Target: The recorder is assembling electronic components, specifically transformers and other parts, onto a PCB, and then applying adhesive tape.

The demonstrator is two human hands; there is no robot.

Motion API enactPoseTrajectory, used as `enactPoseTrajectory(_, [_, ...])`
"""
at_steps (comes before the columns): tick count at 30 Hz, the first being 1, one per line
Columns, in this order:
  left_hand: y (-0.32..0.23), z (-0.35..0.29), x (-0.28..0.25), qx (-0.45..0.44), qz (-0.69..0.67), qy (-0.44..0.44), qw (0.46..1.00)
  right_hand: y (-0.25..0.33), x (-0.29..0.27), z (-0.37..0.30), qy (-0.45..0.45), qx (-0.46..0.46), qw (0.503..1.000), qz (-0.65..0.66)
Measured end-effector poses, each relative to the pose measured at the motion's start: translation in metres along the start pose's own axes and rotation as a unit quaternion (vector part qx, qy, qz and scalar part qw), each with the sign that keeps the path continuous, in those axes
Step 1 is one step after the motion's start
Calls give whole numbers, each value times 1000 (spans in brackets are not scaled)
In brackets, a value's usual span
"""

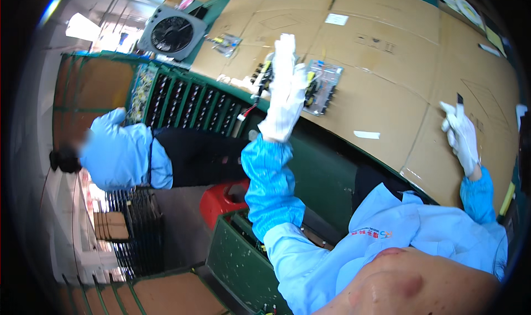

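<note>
Pinching a black-tipped tool (459,98) in your right hand (460,134); your left hand (285,91), fingers outstretched, is at the circuit board (328,84) on the cardboard (392,88). Work appears underway; steps done or left can't be told.

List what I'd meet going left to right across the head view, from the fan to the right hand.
Fan → gloved left hand → circuit board → white strip → gloved right hand.

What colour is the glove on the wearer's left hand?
White; the glove shows best in the head view.
</note>
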State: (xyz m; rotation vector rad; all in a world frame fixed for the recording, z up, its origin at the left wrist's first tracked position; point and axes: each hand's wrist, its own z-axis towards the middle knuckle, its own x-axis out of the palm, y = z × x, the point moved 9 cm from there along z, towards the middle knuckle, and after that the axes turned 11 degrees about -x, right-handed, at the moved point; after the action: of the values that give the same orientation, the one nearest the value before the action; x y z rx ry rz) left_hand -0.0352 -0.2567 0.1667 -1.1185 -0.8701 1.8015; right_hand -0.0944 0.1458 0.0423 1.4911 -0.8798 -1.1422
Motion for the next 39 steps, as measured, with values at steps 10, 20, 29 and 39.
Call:
enactPoseTrajectory(10, [-51,-37,160,-207,-748,182,604,58,1,5,6,-97,995,32])
enactPoseTrajectory(20, [-41,-60,237,-254,-638,229,690,119,34,-31,-33,-516,839,-171])
enactPoseTrajectory(29, [-23,-65,247,-270,-622,213,703,95,67,-53,143,-535,789,-264])
enactPoseTrajectory(39, [3,-59,281,-223,-292,205,907,30,-4,1,138,-279,865,-393])
